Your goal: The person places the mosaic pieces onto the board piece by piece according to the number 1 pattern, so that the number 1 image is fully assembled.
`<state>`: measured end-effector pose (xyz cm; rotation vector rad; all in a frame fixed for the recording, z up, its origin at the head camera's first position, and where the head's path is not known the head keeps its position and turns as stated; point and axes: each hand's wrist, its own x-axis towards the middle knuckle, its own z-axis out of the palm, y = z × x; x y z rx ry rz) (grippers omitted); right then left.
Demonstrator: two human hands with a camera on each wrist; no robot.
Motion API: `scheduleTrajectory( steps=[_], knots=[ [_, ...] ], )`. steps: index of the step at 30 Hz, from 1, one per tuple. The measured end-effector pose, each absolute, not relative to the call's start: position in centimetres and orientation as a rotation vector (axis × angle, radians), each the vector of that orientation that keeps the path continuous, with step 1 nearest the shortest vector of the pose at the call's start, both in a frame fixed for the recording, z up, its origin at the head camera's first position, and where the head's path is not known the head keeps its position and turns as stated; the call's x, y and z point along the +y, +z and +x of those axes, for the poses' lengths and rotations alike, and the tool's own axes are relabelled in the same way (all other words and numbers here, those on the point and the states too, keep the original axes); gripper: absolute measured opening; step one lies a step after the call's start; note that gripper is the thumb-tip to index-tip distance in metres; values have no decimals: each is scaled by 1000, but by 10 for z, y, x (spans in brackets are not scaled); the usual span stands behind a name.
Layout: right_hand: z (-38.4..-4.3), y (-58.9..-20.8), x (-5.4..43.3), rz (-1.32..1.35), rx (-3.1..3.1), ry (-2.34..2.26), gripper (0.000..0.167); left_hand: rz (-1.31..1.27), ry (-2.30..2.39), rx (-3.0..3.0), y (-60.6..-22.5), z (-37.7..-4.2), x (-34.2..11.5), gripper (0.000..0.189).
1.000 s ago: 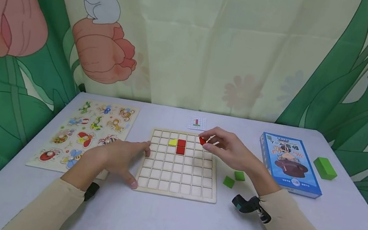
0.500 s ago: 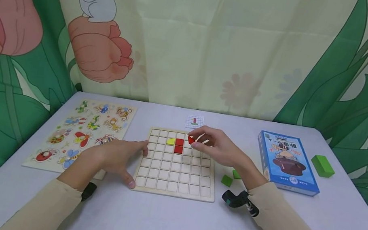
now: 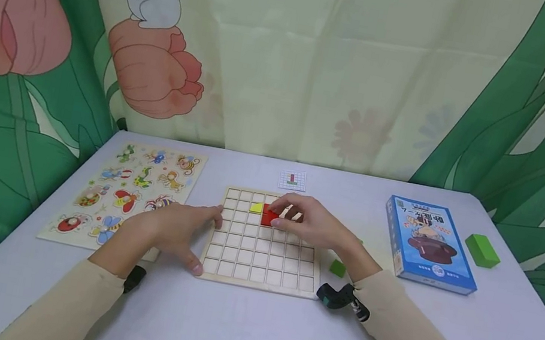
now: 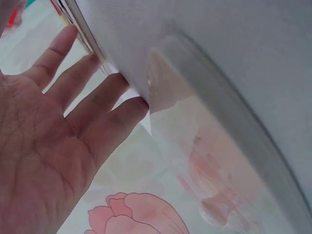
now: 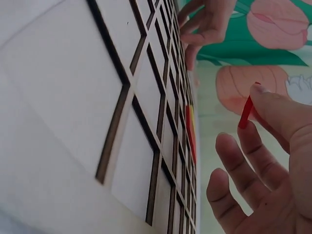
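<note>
A wooden grid board (image 3: 262, 259) lies flat on the table. My left hand (image 3: 168, 232) is at its left side, thumb near the front corner and fingers extended along the edge. Over the board's upper part my right hand (image 3: 320, 224) pinches a thin red square tile (image 5: 246, 111) between thumb and index finger; the other fingers are loosely bent. In the head view the held tile overlaps the red tiles set in the grid, partly hiding them. Beside those sits a yellow tile (image 3: 256, 208). In the right wrist view, the held tile is apart from the board.
Behind the board lies a small pattern card (image 3: 293, 180). A picture board of insects (image 3: 127, 184) is at left. To the right are a blue box (image 3: 433, 247), a green block (image 3: 482, 251) and a green tile (image 3: 338, 268), with another mostly hidden by my right wrist.
My right hand has carried the red tile leftward from the board's upper right to the red tiles in the grid. The left hand stays at the board's left edge.
</note>
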<state>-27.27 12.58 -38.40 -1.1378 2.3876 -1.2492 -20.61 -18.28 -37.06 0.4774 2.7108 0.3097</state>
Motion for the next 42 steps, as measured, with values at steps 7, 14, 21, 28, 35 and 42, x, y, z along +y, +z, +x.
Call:
scheduleTrajectory(
  steps=[7, 14, 21, 28, 35, 42],
  knots=[
    [-272, -386, 116, -1168, 2430, -1153, 28, 490, 306, 2708, -368, -207, -183, 93],
    [-271, -387, 109, -1129, 2493, -1070, 25, 484, 299, 2710, -368, -207, -184, 92],
    [-272, -389, 106, -1112, 2521, -1014, 24, 479, 298, 2706, -367, -208, -185, 91],
    [-271, -393, 105, -1081, 2546, -947, 19, 475, 303, 2702, -367, -207, -183, 92],
    [-270, -394, 104, -1087, 2563, -901, 17, 473, 312, 2705, -368, -205, -183, 89],
    [-267, -392, 106, -1088, 2562, -890, 19, 480, 316, 2703, -368, -205, -182, 89]
  ],
)
